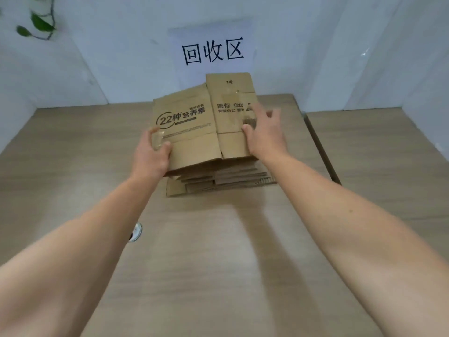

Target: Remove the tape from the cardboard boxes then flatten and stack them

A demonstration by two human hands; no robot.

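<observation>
Both bare forearms (80, 259) reach forward from the bottom edge over the wood-grain desk (218, 276). Small round metal disc (136, 231) sits on the desk just beside the left forearm, partly hidden by it

Next out: stack (226, 180) of flattened cardboard at mid-desk, layers slightly offset, corrugated edges showing on the near side

On top of the stack: flattened box (194, 135), between the two hands
- left hand (151, 155) grips its near-left corner, thumb on the top face, fingers curled under the edge
- right hand (264, 136) is released, fingers spread and straight, over the box's right edge with the thumb at the top face; motion-blurred, so can't confirm how firmly it touches

Box look: tan kraft, black print, "22种营养素" with a circled 22 on the left panel, more characters on the right panel, "1号" on the far flap, which sticks out past the left panel's far edge. Fold creases and a slit between the near flaps are visible. Clear tape (237, 105) is on the right panel, and another shiny patch sits at the corner in the left hand

Far side: white wall (121, 57) with a paper sign (212, 51) reading "回收区" right behind the box; green leaves (41, 23) top left
</observation>
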